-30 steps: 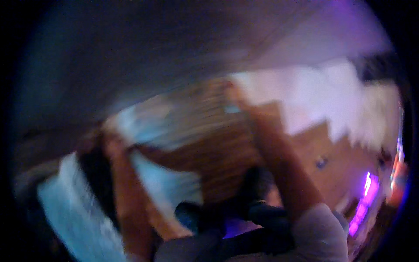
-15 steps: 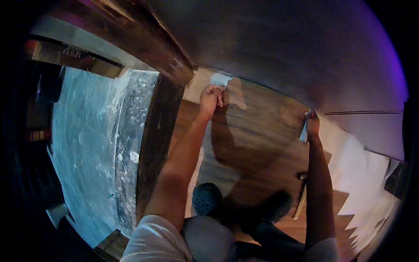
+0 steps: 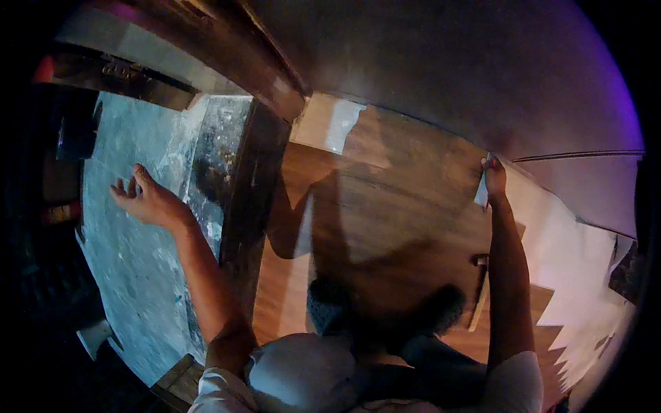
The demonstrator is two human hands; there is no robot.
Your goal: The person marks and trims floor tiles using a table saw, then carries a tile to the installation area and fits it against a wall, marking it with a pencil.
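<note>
My left hand (image 3: 148, 199) is raised over the bluish, paint-spotted surface on the left, its fingers apart and holding nothing. By the foot of the dark wall, my right hand (image 3: 494, 180) is closed on a slim red pencil-like stick, mostly hidden by the fingers. Beside that hand is a thin white strip (image 3: 481, 191); whether the fingers also grip it, I cannot tell. A white ragged-edged patch (image 3: 342, 125) lies on the pale plank in the far corner. Wood-look planks (image 3: 406, 199) cover the floor between my hands.
A hammer (image 3: 478, 296) with a light handle lies on the planks inside my right forearm. Stepped plank ends border a whitish floor area (image 3: 571, 261) on the right. A dark ledge (image 3: 241, 199) separates the planks from the bluish surface (image 3: 138, 255). The dark wall (image 3: 441, 76) rises ahead.
My left hand has swung left from the white patch in the corner to above the bluish surface, and its fingers have spread. My right hand stays at the wall.
</note>
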